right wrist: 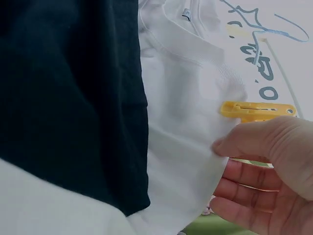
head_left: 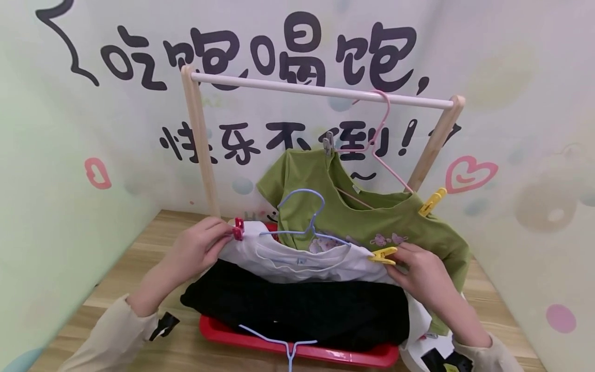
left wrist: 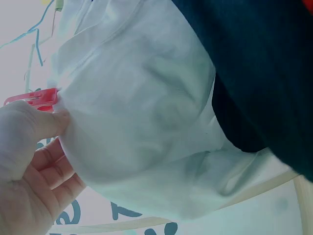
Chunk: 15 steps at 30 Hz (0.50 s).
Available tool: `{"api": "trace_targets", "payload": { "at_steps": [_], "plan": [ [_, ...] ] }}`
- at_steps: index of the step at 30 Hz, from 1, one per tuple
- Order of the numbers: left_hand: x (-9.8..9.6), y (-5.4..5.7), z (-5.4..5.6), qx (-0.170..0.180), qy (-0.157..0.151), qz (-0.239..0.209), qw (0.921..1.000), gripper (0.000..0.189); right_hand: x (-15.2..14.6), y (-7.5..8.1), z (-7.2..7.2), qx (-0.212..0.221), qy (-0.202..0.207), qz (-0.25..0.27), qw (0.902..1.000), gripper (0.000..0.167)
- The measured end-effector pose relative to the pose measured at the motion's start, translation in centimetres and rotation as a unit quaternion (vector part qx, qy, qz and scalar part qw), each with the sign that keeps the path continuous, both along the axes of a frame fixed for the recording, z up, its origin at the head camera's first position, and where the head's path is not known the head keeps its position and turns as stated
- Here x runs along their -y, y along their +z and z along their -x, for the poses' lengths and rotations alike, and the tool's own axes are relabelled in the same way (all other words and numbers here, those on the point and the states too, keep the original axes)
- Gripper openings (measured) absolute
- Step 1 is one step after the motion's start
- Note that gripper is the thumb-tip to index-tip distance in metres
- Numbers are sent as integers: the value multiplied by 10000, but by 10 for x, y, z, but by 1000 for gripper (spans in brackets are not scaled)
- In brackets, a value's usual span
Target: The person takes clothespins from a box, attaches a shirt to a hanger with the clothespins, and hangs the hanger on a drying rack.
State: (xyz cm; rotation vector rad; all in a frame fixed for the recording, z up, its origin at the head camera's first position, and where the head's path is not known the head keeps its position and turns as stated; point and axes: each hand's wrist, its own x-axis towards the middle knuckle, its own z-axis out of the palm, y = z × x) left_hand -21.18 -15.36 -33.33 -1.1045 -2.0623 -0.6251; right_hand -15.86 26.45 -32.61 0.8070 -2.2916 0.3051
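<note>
Between the two hands, in front of the rack [head_left: 279, 86], the white shirt [head_left: 279, 271] lay with its shoulder line, the long axis of the visible part, running left to right. Neckline pointed away from the person, toward the rack. Blue hanger [head_left: 313, 221] sat at the neckline, arms along the shoulder line; hook stood up, its curve bending to the left in the head view.

Left hand [head_left: 204, 245]: thumb and forefinger pinched the shirt's shoulder edge just beside the red clip [head_left: 238, 229]; remaining fingers bent behind the cloth. Right hand [head_left: 423, 266]: thumb on the shirt front, pinching the opposite shoulder edge just beside the yellow clip [head_left: 384, 255]; forefinger tip hidden, so its exact contact could not be told. Shirt thus extended inward from both sets of fingertips.

Black garment [head_left: 297, 310] lay nearer the person, over the red tray [head_left: 344, 355]. Green shirt [head_left: 302, 181] hung behind.
</note>
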Motion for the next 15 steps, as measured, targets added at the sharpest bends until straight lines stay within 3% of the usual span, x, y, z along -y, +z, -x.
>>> {"api": "trace_targets", "payload": {
  "at_steps": [4, 8, 12, 15],
  "plan": [
    [-2, 7, 10, -325, 9, -55, 9995, 22, -3, 2, 2, -79, 208, 161, 9996, 23],
    [-8, 16, 25, -479, 51, -170, 9987, 18, -3, 6, 3, -250, 245, 372, 9987, 9],
    [-16, 26, 42, -507, 131, -287, 9982, 15, -2, 14, 2, -688, 137, 581, 9958, 42],
    [-22, 36, 52, -433, 222, -375, 9981, 13, -1, 22, 1, -990, 7, 729, 9924, 47]
  ]
}}
